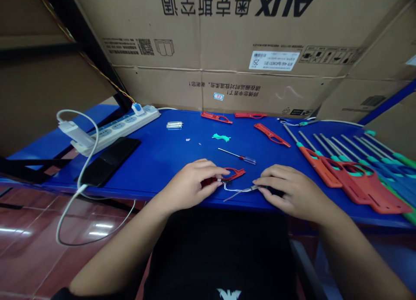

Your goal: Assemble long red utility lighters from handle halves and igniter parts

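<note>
Near the table's front edge, my left hand (198,183) is closed, thumb and fingertips pinching a small white-tipped part (219,180) with white wires. A red lighter handle shell (238,174) lies at those fingertips, partly hidden by the hand. The thin wires (235,190) run across to my right hand (286,187), which is closed around their other end; a dark piece there is mostly covered by the fingers. Just beyond both hands lies a screwdriver (248,159) with a clear and red handle, its shaft pointing left.
More red shells (272,135) lie towards the back. Green pieces (221,137), silver cylinders (174,125) and tiny white bits (187,140) are scattered mid-table. Several long-necked lighters (354,179) crowd the right. At left are a power strip (120,127), a black phone (110,161) and a charging cable (87,161). A cardboard box (182,70) stands behind.
</note>
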The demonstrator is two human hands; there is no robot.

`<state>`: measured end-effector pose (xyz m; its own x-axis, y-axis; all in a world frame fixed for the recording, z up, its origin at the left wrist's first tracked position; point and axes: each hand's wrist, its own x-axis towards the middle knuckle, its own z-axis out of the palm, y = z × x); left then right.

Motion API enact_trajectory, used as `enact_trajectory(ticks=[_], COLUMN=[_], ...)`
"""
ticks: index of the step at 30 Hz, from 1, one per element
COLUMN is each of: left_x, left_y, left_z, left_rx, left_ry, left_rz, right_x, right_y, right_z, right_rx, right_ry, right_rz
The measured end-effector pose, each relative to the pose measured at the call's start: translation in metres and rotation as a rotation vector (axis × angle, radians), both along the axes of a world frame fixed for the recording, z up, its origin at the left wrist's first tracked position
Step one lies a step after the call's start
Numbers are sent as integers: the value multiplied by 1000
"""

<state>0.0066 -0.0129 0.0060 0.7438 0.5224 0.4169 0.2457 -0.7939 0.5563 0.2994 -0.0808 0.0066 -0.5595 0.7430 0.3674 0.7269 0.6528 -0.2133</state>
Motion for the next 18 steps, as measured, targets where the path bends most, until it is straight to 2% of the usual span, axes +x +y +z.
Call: enact_trajectory(ticks=[4, 10, 14, 18], left_x=[4, 7, 7, 7], left_y=[0, 0, -1, -2], left_z=[-2, -5, -5, -5], left_rx=[48, 93, 70, 21], left_ry=[-2, -11, -9, -35], left_rz=[13, 40, 87, 138], right_x=[-6, -41, -58, -62], right_y=[4, 26, 41, 47], right_z=[8, 22, 18, 12], right_rx=[-90, -130, -197, -171], right_ry=[-46, 56, 49, 65], right_rz=[-6, 89, 123, 118])
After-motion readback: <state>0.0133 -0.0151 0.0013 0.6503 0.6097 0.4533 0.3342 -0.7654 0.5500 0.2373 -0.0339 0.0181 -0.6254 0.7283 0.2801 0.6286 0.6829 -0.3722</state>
